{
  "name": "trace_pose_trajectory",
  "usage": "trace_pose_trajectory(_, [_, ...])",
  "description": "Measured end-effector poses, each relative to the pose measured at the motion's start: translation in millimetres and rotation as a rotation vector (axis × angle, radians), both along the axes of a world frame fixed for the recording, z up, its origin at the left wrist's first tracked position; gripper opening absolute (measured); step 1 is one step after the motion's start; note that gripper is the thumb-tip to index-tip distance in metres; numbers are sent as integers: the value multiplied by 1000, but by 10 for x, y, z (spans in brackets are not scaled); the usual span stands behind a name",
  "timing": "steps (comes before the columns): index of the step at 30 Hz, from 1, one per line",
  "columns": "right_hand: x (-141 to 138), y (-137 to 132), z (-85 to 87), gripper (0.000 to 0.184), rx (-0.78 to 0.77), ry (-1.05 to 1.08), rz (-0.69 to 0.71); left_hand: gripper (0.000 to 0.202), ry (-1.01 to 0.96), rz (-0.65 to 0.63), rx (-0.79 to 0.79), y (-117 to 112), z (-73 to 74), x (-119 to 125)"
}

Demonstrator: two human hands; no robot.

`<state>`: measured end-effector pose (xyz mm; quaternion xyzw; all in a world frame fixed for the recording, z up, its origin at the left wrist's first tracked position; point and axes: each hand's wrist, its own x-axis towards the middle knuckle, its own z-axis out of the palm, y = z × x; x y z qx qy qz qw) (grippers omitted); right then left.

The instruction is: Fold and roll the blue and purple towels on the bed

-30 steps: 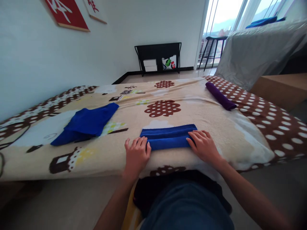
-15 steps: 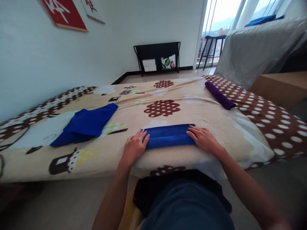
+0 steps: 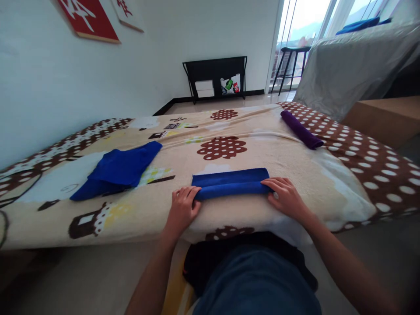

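A blue towel lies in front of me on the bed, its near edge turned up into a roll and its far strip still flat. My left hand has its fingers curled round the left end of that roll. At the right end, my right hand grips the roll with thumb below and fingers on top. Another blue towel rests loosely folded to the left of my hands. Farther off on the right sits a rolled purple towel.
A patterned blanket covers the bed. Beyond it, a black rack stands against the wall, and a stool is by the window. To the right are a cardboard box and furniture under a plastic cover.
My hands were lying flat on the towel's ends; now their fingers have closed on its near edge. That near part has been lifted and turned over away from me into a roll.
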<state>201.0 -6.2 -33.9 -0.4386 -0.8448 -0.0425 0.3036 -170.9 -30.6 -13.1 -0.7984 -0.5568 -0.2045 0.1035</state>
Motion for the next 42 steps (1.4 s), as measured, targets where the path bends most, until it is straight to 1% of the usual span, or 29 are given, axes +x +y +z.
trace_pose_trajectory(3, [-163,174,56,31,-31,-5,-123,32,-16,107,-21,234,36,138])
trace_pose_trajectory(5, [-300,231,100,28,-24,-35,-234,30,15,180,-21,326,87,273])
trace_pose_trajectory(7, [-448,229,135,32,11,-54,-305,32,31,227,27,349,128,434])
trace_pose_trajectory(8, [-522,213,146,37,30,-57,-311,34,24,217,58,344,138,519])
trace_pose_trajectory(9, [-592,192,154,44,41,-63,-287,37,12,169,77,332,140,601])
trace_pose_trajectory(11, [-702,153,154,56,34,-96,-179,45,-1,9,62,305,118,738])
trace_pose_trajectory(13, [-745,126,136,59,7,-143,-74,50,1,-123,3,275,73,810])
trace_pose_trajectory(14, [-736,115,122,60,-5,-161,-39,50,-2,-152,-22,253,47,815])
trace_pose_trajectory(16, [-663,83,91,60,-13,-169,1,51,-22,-156,-47,188,5,774])
trace_pose_trajectory(19, [-478,9,54,60,0,-168,33,52,-15,-159,-45,54,-26,634])
trace_pose_trajectory(21, [-361,-23,33,60,12,-159,6,53,9,-125,-22,-8,-30,530])
trace_pose_trajectory(23, [-280,-3,18,60,13,-140,-46,56,25,-57,3,-5,-31,432])
trace_pose_trajectory(26, [-245,139,32,54,-6,-121,-108,57,36,10,18,126,-21,316])
trace_pose_trajectory(29, [-297,349,129,44,-54,-163,-136,50,56,18,-19,334,40,284])
trace_pose_trajectory(31, [-383,476,224,38,-83,-214,-170,46,86,48,-57,469,109,346])
trace_pose_trajectory(33, [-525,567,304,37,-80,-250,-197,46,129,69,-81,583,179,485])
trace_pose_trajectory(35, [-713,621,343,41,-66,-260,-140,50,161,5,-104,678,225,679])
trace_pose_trajectory(38, [-978,670,322,44,-85,-262,24,50,164,-137,-170,801,235,934])
trace_pose_trajectory(40, [-1047,708,285,45,-101,-269,74,48,161,-162,-211,864,222,979])
trace_pose_trajectory(42, [-988,762,251,47,-103,-280,113,50,162,-166,-235,900,212,889])
